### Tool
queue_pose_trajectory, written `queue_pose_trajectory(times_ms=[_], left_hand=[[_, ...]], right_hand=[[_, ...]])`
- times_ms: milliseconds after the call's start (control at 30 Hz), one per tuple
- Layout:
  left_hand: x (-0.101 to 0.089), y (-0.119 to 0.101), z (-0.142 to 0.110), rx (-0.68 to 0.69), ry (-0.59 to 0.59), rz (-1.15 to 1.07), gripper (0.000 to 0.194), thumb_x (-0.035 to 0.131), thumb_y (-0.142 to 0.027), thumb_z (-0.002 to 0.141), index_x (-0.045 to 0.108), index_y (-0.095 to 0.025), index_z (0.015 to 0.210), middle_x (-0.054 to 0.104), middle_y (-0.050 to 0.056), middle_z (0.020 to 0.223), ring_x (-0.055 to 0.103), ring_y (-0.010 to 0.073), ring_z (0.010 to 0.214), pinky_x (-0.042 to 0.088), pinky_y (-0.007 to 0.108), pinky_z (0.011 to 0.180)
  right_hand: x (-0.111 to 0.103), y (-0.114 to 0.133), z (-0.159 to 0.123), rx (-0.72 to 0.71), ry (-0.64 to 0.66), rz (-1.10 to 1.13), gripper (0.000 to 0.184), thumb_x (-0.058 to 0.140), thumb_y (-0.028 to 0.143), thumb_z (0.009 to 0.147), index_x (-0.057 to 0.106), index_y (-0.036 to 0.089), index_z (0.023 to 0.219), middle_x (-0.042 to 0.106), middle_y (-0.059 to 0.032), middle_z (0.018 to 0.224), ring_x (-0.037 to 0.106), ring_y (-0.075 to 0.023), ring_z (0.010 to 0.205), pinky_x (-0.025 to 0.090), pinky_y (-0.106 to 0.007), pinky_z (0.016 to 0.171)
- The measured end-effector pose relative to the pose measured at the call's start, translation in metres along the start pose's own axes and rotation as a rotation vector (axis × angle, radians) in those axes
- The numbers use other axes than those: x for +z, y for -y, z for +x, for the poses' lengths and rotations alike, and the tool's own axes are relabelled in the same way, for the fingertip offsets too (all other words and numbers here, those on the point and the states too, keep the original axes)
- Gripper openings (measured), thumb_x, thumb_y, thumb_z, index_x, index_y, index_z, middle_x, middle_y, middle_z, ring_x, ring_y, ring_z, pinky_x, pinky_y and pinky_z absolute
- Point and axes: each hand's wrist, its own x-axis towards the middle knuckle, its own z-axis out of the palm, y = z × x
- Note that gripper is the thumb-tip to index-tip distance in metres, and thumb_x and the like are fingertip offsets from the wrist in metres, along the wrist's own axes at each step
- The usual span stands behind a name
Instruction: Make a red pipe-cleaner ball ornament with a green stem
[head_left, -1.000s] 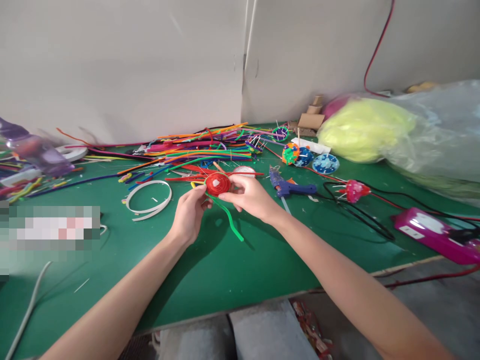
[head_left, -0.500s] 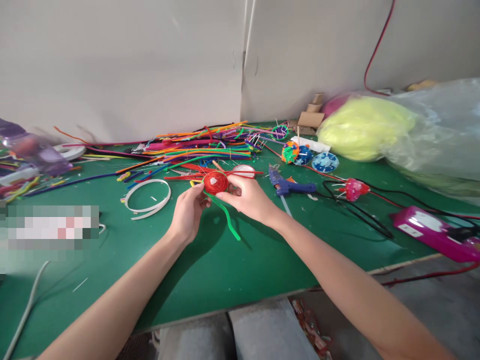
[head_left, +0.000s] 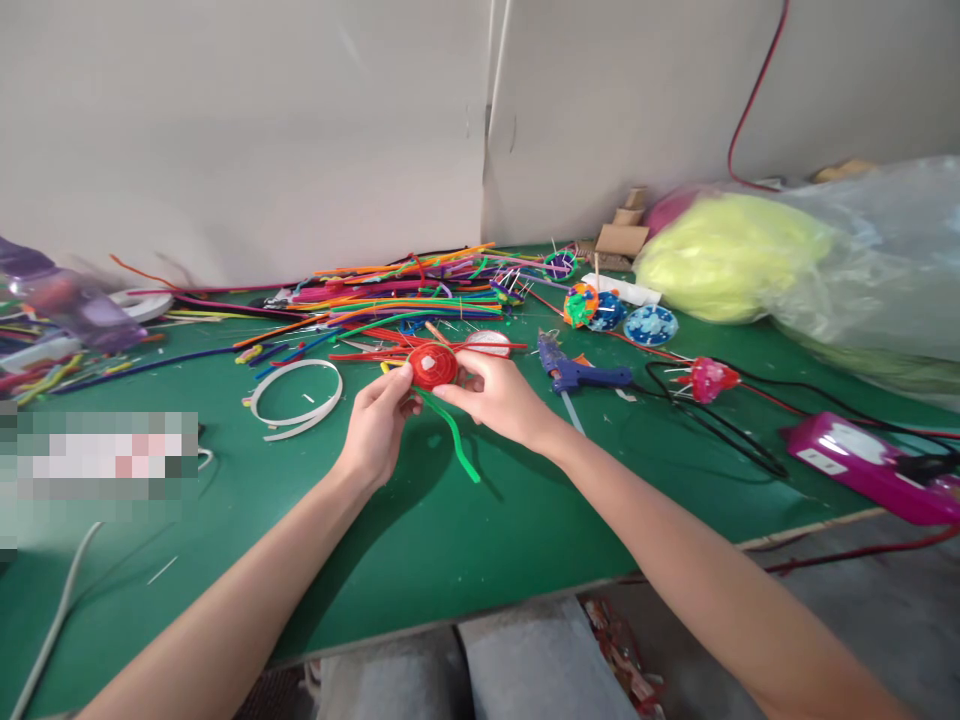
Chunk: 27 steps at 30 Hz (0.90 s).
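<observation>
Between my two hands, just above the green table, is a red coiled pipe-cleaner disc (head_left: 435, 368) with a pale spot at its middle. My left hand (head_left: 377, 410) pinches its left edge, and my right hand (head_left: 491, 392) grips its right edge. A green pipe cleaner (head_left: 459, 440) hangs below the disc, its free end pointing toward me; where it joins is hidden. Right behind the disc lie red pipe cleaners (head_left: 360, 355) and a round whitish disc (head_left: 487, 345). Both hands are closed, with some fingertips hidden beneath the red disc.
Bundled coloured pipe cleaners (head_left: 405, 295) lie along the wall. To the right are a blue glue gun (head_left: 581, 373), blue spotted caps (head_left: 651, 325), a red cap with white sticks (head_left: 709, 380) and a magenta power strip (head_left: 862, 460). A white strip coil (head_left: 296, 395) lies left on the green table (head_left: 480, 540).
Almost nothing differs. The red disc has tilted or turned very slightly in my fingers, and both hands hold the same place.
</observation>
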Motion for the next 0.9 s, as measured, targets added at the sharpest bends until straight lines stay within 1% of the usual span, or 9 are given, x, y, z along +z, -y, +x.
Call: queue_pose_trajectory(times_ms=[200, 333, 500, 600, 767, 900], left_hand=[[0.001, 0.0, 0.0, 0.051, -0.007, 0.049, 0.027, 0.075, -0.041, 0.07, 0.071, -0.015, 0.07, 0.061, 0.003, 0.073, 0.046, 0.0115, 0.064, 0.037, 0.024, 0.058], [0.001, 0.001, 0.0, 0.034, -0.006, 0.022, 0.028, 0.076, -0.042, 0.068, 0.07, -0.015, 0.069, 0.06, 0.002, 0.072, 0.046, 0.0113, 0.063, 0.037, 0.024, 0.057], [0.0, 0.001, 0.0, 0.056, 0.012, 0.069, 0.028, 0.077, -0.042, 0.068, 0.069, -0.016, 0.065, 0.057, 0.001, 0.067, 0.044, 0.0114, 0.063, 0.036, 0.024, 0.058], [-0.001, 0.001, 0.0, 0.082, 0.02, 0.092, 0.028, 0.076, -0.043, 0.069, 0.07, -0.016, 0.064, 0.055, 0.001, 0.064, 0.043, 0.0114, 0.062, 0.035, 0.025, 0.059], [-0.002, 0.001, 0.0, 0.081, 0.031, 0.112, 0.027, 0.077, -0.042, 0.068, 0.072, -0.016, 0.068, 0.057, 0.001, 0.065, 0.043, 0.0117, 0.063, 0.034, 0.026, 0.059], [-0.003, 0.002, -0.001, 0.077, 0.034, 0.129, 0.026, 0.076, -0.042, 0.069, 0.073, -0.016, 0.069, 0.057, 0.0, 0.065, 0.043, 0.0113, 0.063, 0.035, 0.025, 0.059]], right_hand=[[-0.001, 0.001, 0.001, 0.038, 0.001, 0.046, 0.023, 0.064, 0.028, 0.079, 0.064, 0.016, 0.099, 0.064, -0.0035, 0.086, 0.054, -0.012, 0.065, 0.042, -0.024, 0.051], [-0.002, 0.0, 0.002, 0.062, 0.005, 0.118, 0.025, 0.065, 0.026, 0.077, 0.064, 0.015, 0.1, 0.065, -0.0041, 0.089, 0.052, -0.0098, 0.062, 0.04, -0.022, 0.05], [-0.004, 0.004, 0.002, 0.111, 0.006, 0.176, 0.026, 0.068, 0.023, 0.075, 0.064, 0.014, 0.098, 0.064, -0.0036, 0.087, 0.047, -0.0064, 0.055, 0.034, -0.02, 0.043], [-0.006, 0.008, 0.001, 0.139, 0.027, 0.208, 0.028, 0.069, 0.026, 0.075, 0.063, 0.014, 0.099, 0.063, -0.0022, 0.087, 0.043, -0.0036, 0.048, 0.031, -0.02, 0.038], [-0.009, 0.01, 0.0, 0.121, 0.064, 0.22, 0.028, 0.07, 0.036, 0.077, 0.063, 0.015, 0.093, 0.058, 0.0017, 0.073, 0.039, -0.0027, 0.041, 0.029, -0.021, 0.036], [-0.009, 0.01, 0.0, 0.117, 0.066, 0.216, 0.025, 0.071, 0.035, 0.077, 0.063, 0.015, 0.09, 0.056, 0.0028, 0.068, 0.037, -0.0028, 0.04, 0.027, -0.021, 0.036]])
